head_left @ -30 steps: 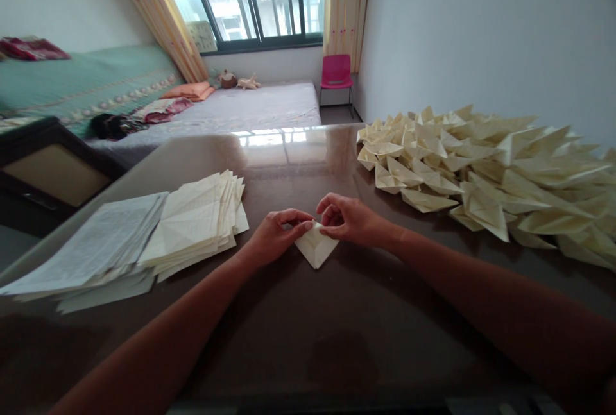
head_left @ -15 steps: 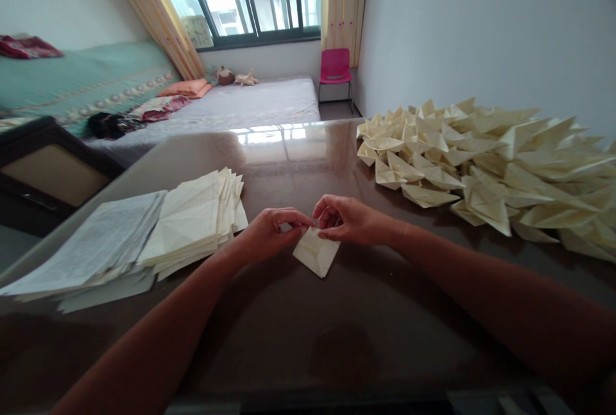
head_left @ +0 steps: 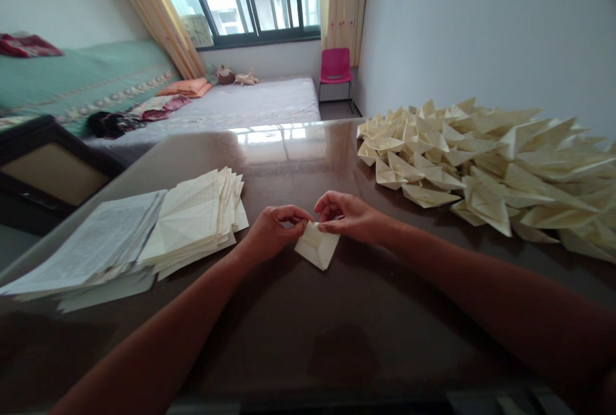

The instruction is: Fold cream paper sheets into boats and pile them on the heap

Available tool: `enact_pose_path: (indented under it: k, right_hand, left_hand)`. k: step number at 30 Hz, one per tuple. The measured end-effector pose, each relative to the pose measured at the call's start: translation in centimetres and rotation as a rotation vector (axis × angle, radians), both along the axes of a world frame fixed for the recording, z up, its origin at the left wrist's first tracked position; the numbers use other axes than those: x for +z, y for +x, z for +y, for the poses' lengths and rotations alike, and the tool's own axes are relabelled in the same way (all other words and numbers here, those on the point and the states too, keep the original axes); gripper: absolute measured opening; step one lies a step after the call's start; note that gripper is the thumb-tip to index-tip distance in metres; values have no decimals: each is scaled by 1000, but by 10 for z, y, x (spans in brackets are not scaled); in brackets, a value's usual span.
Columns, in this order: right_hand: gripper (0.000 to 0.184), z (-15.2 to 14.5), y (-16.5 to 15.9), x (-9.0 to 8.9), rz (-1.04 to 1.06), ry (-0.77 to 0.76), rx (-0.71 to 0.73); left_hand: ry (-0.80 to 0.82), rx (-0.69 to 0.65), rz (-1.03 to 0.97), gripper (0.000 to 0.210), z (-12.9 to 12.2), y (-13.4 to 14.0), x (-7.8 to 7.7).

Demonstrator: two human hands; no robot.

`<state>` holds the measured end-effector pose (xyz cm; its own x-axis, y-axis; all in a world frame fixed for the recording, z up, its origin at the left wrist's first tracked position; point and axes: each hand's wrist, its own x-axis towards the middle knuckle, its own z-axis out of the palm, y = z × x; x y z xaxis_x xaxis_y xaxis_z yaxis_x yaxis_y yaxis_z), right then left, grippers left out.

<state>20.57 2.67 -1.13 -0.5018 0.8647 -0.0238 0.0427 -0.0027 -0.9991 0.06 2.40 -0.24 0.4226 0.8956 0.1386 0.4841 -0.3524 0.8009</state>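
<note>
A small folded sheet of cream paper (head_left: 318,248) is held between my hands just over the brown table (head_left: 289,338), one corner pointing toward me. My left hand (head_left: 276,229) pinches its upper left edge between thumb and fingers. On the upper right edge, the thumb and curled fingers of my right hand (head_left: 347,216) grip the same paper. The fingertips of both hands nearly meet at the top corner and partly cover it.
A stack of creased cream sheets (head_left: 190,213) lies at the left, beside printed sheets (head_left: 96,242). A large heap of folded paper boats (head_left: 486,171) covers the right side. Beyond the table are a bed (head_left: 269,97) and a pink chair (head_left: 335,67).
The folded paper has lifted slightly and turned a little, its lower corner moving up and right. Both hands have shifted slightly upward and keep their pinch on it.
</note>
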Motion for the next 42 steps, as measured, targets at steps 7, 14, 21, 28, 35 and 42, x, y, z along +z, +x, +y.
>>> enact_pose_path:
  k: [7, 14, 21, 28, 35, 42]
  right_hand:
    - [34, -1, -1, 5, 4, 39, -48]
    - [30, -4, 0, 11, -72, 182, -76]
    - [26, -3, 0, 13, -46, 168, -54]
    - [22, -1, 4, 3, -227, 169, -16]
    - [21, 9, 7, -3, -122, 56, -145]
    - [19, 12, 12, -4, -300, 100, -126]
  left_hand:
    - [-110, -59, -114, 29, -1, 0, 6]
    - [-169, -11, -149, 29, -2, 2, -2]
    - [-191, 33, -262, 29, -3, 1, -6]
    - [-211, 78, -260, 30, -2, 3, -8]
    - [-233, -2, -189, 40, 0, 3, -7]
    - [-292, 10, -182, 42, -1, 6, -12]
